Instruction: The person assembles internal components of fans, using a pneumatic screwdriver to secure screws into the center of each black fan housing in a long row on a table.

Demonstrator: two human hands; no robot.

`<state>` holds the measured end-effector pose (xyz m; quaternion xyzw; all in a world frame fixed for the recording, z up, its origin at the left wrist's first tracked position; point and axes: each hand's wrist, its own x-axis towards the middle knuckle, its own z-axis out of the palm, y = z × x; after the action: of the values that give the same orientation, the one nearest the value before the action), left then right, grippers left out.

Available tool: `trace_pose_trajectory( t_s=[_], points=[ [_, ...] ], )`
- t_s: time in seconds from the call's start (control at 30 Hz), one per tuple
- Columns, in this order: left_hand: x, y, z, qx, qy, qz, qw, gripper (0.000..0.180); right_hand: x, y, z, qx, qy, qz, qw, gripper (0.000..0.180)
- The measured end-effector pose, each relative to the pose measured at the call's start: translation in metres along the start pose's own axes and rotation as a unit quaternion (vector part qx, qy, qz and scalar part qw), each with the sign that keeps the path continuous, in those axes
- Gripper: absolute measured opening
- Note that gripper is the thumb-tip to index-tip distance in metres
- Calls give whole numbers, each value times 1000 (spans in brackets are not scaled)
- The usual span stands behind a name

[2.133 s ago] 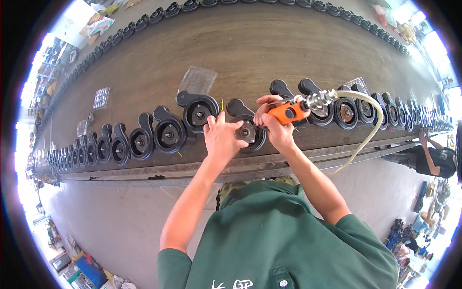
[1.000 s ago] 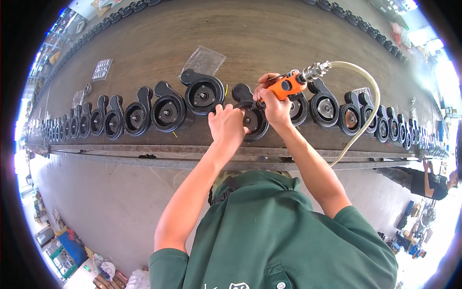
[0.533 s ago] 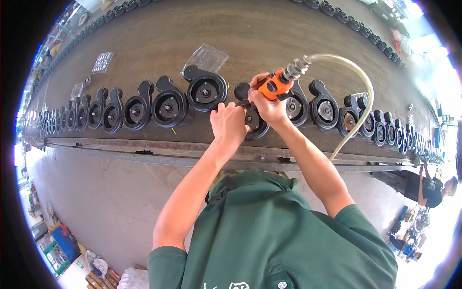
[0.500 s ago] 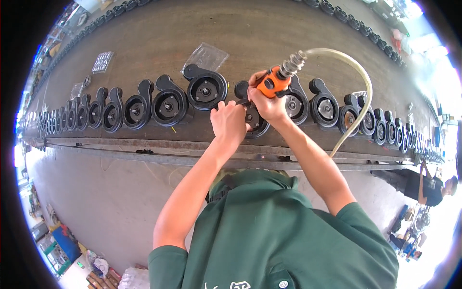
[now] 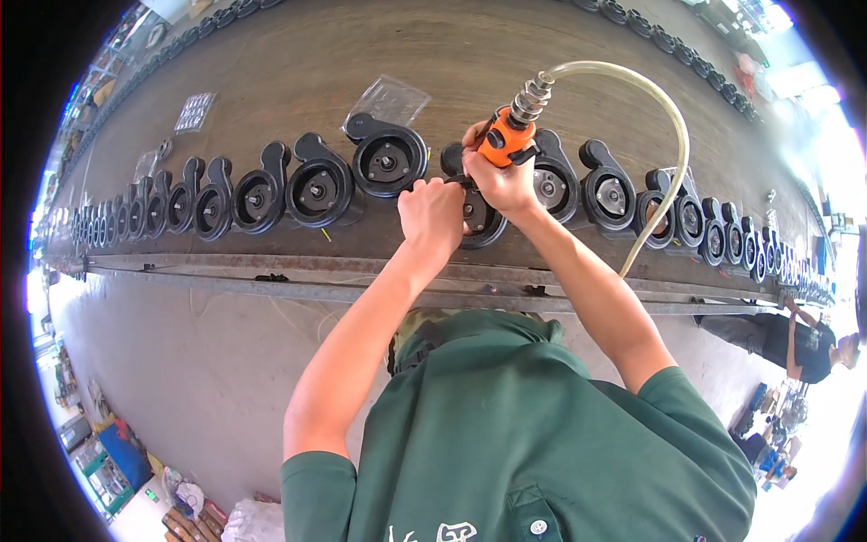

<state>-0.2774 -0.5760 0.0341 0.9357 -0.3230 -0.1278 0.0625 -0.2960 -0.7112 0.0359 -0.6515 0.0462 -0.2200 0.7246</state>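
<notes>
- Our right hand (image 5: 506, 188) is wrapped round an orange pneumatic tool (image 5: 506, 143), fingers closed on its body, with twelve o'clock taken as the top of our view.
- We see the tool's long axis run from seven o'clock to one o'clock; its silver coupler (image 5: 530, 99) points to one o'clock, while our hand hides the working end toward seven.
- From the coupler, a translucent hose (image 5: 675, 126) arches toward three o'clock, then bends down to about five o'clock and passes over our table's near edge.
- Our left hand (image 5: 433, 215) lies just beside the right, at about eight o'clock from it, with fingers curled in against a black snail-shaped blower housing (image 5: 485, 221); we cannot tell whether they pinch its rim.
- That housing sits by the near edge of our brown table (image 5: 470, 59), below the right hand and partly covered by both hands. Its outlet neck points to eleven o'clock, so its long axis runs from eleven to five.
- From it, one neighbouring housing (image 5: 388, 161) stands at ten o'clock, its neck toward eleven, with a clear plastic bag (image 5: 397, 101) just beyond. Another black housing (image 5: 553, 185) stands at two o'clock.
- Further housings line our table edge toward nine and three o'clock.
</notes>
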Motion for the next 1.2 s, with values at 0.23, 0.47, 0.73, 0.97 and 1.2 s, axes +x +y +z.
trace_pose_trajectory(
  t_s=[0.23,0.47,0.73,0.97,1.2],
  points=[
    [-1,3,-4,-5,3,-12,1000,33,1,7,-2,21,18,-20,999,9],
    [-4,-4,8,-44,57,15,997,34,-38,-9,-16,103,22,18,994,22],
    [-6,-4,9,-70,57,1,996,35,-56,-5,-20,97,37,53,993,23],
    [-5,-6,8,-79,47,-3,996,38,-55,-3,-21,107,38,62,992,22],
    [-5,-7,9,-86,53,-4,995,35,-53,1,-23,100,27,47,994,23]
  ],
)
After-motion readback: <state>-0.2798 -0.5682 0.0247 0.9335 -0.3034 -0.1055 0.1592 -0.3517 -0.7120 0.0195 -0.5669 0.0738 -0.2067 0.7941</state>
